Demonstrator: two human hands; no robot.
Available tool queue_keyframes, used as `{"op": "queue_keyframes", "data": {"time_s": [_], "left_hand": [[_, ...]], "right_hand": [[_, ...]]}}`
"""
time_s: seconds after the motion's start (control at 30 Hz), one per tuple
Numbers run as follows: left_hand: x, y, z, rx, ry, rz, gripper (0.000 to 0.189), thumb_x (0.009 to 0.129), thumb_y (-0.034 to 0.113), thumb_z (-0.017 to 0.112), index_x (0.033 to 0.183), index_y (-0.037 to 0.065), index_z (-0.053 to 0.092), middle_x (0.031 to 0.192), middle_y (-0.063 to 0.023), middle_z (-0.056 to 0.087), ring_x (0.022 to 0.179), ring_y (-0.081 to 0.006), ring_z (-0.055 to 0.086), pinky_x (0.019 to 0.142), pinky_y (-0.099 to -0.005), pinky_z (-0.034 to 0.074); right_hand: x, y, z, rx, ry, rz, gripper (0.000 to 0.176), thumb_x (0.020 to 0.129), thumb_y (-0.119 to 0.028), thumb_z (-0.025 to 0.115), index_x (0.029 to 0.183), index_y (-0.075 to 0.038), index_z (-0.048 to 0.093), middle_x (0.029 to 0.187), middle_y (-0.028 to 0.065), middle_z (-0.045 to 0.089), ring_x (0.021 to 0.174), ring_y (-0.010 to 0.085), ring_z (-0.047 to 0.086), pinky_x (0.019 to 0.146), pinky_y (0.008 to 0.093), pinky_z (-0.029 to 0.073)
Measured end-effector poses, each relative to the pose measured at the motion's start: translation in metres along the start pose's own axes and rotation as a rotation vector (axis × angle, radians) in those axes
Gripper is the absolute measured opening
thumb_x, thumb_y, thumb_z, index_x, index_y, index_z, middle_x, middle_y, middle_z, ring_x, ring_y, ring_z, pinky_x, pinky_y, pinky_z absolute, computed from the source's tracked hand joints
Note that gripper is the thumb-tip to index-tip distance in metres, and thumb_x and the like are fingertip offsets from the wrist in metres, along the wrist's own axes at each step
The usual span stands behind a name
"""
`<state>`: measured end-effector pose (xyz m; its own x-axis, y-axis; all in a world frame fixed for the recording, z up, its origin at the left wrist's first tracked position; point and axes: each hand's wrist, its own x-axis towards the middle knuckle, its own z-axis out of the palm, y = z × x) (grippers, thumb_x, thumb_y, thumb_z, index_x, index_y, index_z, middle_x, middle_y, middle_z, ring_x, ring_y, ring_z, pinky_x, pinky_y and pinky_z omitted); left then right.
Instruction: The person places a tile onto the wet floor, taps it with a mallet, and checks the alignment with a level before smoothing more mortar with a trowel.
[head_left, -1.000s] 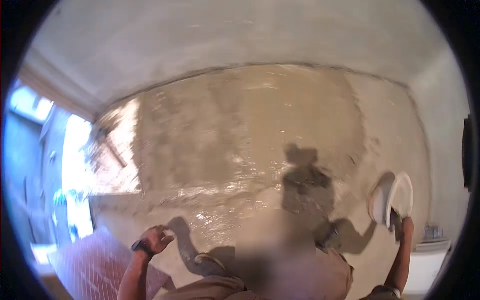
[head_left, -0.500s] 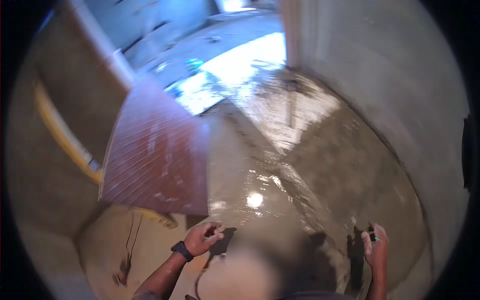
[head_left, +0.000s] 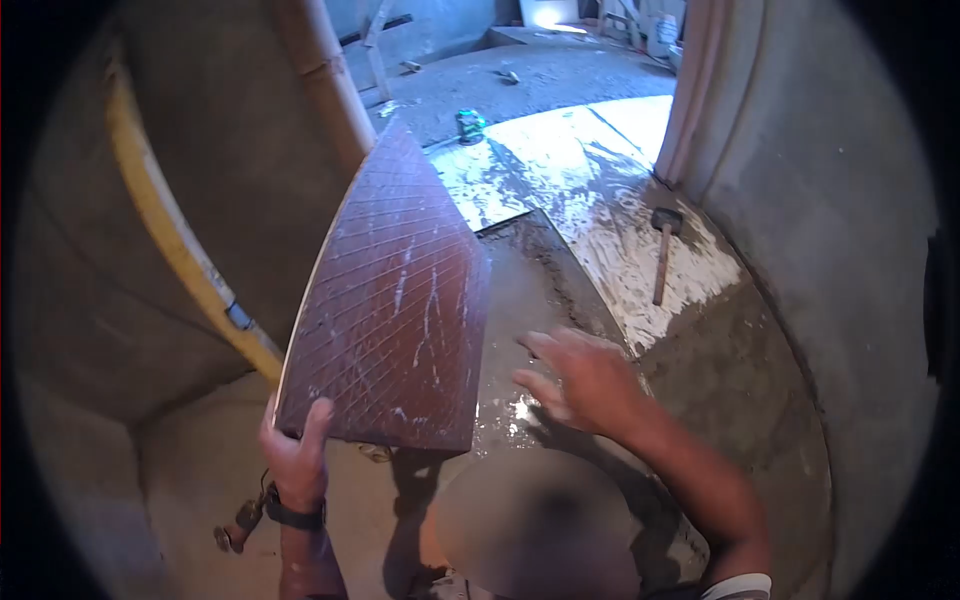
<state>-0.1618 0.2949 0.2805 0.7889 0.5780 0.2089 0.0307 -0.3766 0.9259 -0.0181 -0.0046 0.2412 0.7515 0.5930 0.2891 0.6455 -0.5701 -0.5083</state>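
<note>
A large reddish-brown tile with scored diagonal lines on this face stands tilted at the left. My left hand, wearing a dark wristband, grips its lower left corner, thumb on the scored face. My right hand hovers with fingers apart over the wet grey mortar bed, to the right of the tile and holding nothing. A blurred round shape fills the bottom middle and covers part of the floor.
A yellow spirit level leans against the left wall. On the white-smeared floor lies a mallet with a dark head. Farther off sits a green object near the doorway. Grey floor runs along the curved right wall.
My left hand has taken hold of the tile's lower left corner. My right hand has come from the far right to above the mortar. The view has shifted.
</note>
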Motion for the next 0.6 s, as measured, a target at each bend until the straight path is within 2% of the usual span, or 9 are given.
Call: {"op": "queue_keyframes", "data": {"time_s": [0.13,0.2,0.3,0.33,0.4,0.43,0.5,0.53,0.6], "left_hand": [[-0.005,-0.011,-0.012,-0.103,-0.065,-0.008,0.051,0.089,0.029,0.071,0.124,-0.007,0.057,0.110,-0.0107,0.063,0.097,-0.0147,0.057,0.086,-0.0288,0.048],[-0.006,-0.027,-0.018,-0.174,-0.221,0.131,0.070,0.095,0.050,0.061,0.133,-0.008,0.051,0.120,-0.0115,0.061,0.108,-0.0170,0.057,0.095,-0.0317,0.046],[-0.004,-0.059,-0.010,-0.545,-0.347,0.152,0.086,0.092,0.067,0.055,0.133,-0.009,0.050,0.122,-0.0137,0.061,0.111,-0.0192,0.059,0.096,-0.0334,0.047],[-0.010,-0.089,-0.014,-0.598,-0.419,0.038,0.090,0.092,0.071,0.050,0.136,-0.008,0.049,0.126,-0.0157,0.060,0.113,-0.0214,0.059,0.097,-0.0361,0.047],[-0.015,-0.076,0.024,-0.351,-0.411,-0.070,0.065,0.105,0.053,0.036,0.133,-0.003,0.055,0.120,-0.0095,0.062,0.109,-0.0177,0.057,0.096,-0.0331,0.045],[-0.028,-0.092,0.043,-0.312,-0.321,-0.160,0.057,0.106,0.047,0.035,0.129,0.000,0.059,0.111,-0.0062,0.063,0.101,-0.0156,0.058,0.093,-0.0305,0.045],[-0.052,-0.159,0.072,-0.232,-0.416,-0.484,0.056,0.105,0.052,0.037,0.118,0.003,0.061,0.102,-0.0064,0.064,0.087,-0.0167,0.060,0.085,-0.0331,0.048],[-0.067,-0.187,0.083,-0.250,-0.412,-0.494,0.056,0.105,0.052,0.037,0.118,0.003,0.061,0.102,-0.0064,0.064,0.087,-0.0167,0.060,0.085,-0.0331,0.048],[-0.092,-0.222,0.106,-0.285,-0.479,-1.183,0.063,0.103,0.059,0.034,0.116,0.004,0.060,0.099,-0.0081,0.064,0.086,-0.0198,0.062,0.081,-0.0371,0.050]], "right_hand": [[0.035,-0.040,-0.009,0.091,0.026,0.027,0.048,0.095,-0.041,0.064,0.121,-0.001,0.063,0.099,0.0186,0.068,0.092,0.0368,0.067,0.080,0.0439,0.053],[0.055,-0.066,-0.019,0.340,-0.217,0.237,0.055,0.096,-0.046,0.062,0.122,0.003,0.061,0.097,0.0199,0.068,0.091,0.0355,0.068,0.081,0.0418,0.053],[0.077,-0.084,0.004,0.409,-0.132,0.268,0.065,0.098,-0.054,0.055,0.124,0.005,0.060,0.104,0.0208,0.067,0.091,0.0332,0.066,0.081,0.0410,0.052],[0.082,-0.086,0.006,0.461,-0.076,0.278,0.067,0.099,-0.056,0.052,0.124,0.006,0.059,0.106,0.0207,0.066,0.090,0.0322,0.066,0.081,0.0408,0.051],[0.081,-0.078,-0.006,0.554,-0.089,0.280,0.072,0.097,-0.062,0.050,0.121,0.006,0.061,0.102,0.0198,0.066,0.088,0.0301,0.065,0.079,0.0399,0.051],[0.080,-0.070,-0.014,0.618,-0.095,0.302,0.078,0.094,-0.067,0.049,0.117,0.006,0.063,0.097,0.0190,0.066,0.085,0.0279,0.065,0.077,0.0391,0.051],[0.078,-0.052,-0.028,0.664,-0.116,0.332,0.083,0.092,-0.072,0.048,0.114,0.006,0.065,0.092,0.0181,0.066,0.082,0.0258,0.065,0.076,0.0383,0.051],[0.077,-0.042,-0.035,0.629,-0.139,0.425,0.079,0.093,-0.069,0.050,0.112,0.005,0.066,0.092,0.0159,0.067,0.080,0.0234,0.065,0.074,0.0367,0.051],[0.076,-0.033,-0.049,0.576,-0.171,0.527,0.074,0.095,-0.066,0.051,0.109,0.005,0.068,0.091,0.0137,0.068,0.078,0.0209,0.065,0.073,0.0351,0.051]]}}
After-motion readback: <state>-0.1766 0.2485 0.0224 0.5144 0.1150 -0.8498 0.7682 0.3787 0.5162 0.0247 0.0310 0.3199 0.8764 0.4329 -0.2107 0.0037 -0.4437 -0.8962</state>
